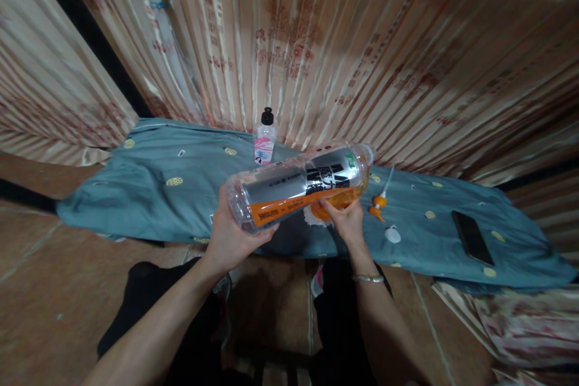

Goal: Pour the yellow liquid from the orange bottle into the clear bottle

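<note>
A large clear bottle (294, 187) with a silver and orange label is tilted nearly level, its neck to the right. My left hand (233, 232) is wrapped round its base end. Beneath the neck end, my right hand (347, 220) grips an orange container (342, 198), mostly hidden behind the bottle. Whether the bottle's mouth touches that container cannot be made out. Something white and crumpled (314, 217) shows beside the container. To the right lie an orange pump top (378, 205) with a pale tube and a round white cap (392, 234).
A teal cloth (149, 193) with yellow prints covers the long narrow surface. At its back stands a small clear bottle (265, 140) with a black top. A dark phone (471, 236) lies at the right. Patterned curtains (289, 42) hang behind.
</note>
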The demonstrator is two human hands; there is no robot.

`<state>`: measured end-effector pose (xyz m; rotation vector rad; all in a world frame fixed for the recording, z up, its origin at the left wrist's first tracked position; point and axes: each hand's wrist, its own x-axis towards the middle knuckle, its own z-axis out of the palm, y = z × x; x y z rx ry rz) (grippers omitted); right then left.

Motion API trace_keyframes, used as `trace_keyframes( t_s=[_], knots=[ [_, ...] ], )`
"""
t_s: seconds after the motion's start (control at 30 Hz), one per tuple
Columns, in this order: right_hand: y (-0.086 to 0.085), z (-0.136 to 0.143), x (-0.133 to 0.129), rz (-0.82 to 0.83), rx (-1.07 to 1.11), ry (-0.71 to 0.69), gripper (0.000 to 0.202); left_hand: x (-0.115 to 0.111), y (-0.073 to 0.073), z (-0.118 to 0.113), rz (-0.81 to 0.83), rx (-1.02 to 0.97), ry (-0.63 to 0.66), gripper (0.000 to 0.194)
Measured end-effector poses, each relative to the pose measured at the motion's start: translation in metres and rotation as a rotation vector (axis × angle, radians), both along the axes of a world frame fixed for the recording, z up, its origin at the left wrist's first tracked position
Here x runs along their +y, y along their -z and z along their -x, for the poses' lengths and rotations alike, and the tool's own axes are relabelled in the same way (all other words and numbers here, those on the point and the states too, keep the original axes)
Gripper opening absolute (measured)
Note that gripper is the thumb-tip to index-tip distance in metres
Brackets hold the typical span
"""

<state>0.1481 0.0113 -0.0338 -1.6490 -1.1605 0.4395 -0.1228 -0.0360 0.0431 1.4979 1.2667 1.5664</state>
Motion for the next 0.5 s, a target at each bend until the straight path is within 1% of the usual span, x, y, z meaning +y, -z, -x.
trace_keyframes(
  t_s=[0.2, 0.4, 0.5],
  knots=[
    [0.0028, -0.0003, 0.001, -0.002, -0.007, 0.03, 0.074, 0.0005, 0.0023, 0.0035, -0.001, 0.034, -0.031, 0.077],
    [0.0025, -0.0004, 0.0017, 0.018, 0.006, -0.009, 0.068, 0.0017, 0.0052, 0.008, -0.002, 0.075, -0.059, 0.078],
    [0.0022, -0.0001, 0.0021, 0.004, 0.033, -0.024, 0.069, 0.0022, 0.0069, 0.009, -0.001, 0.075, -0.061, 0.08]
  ],
)
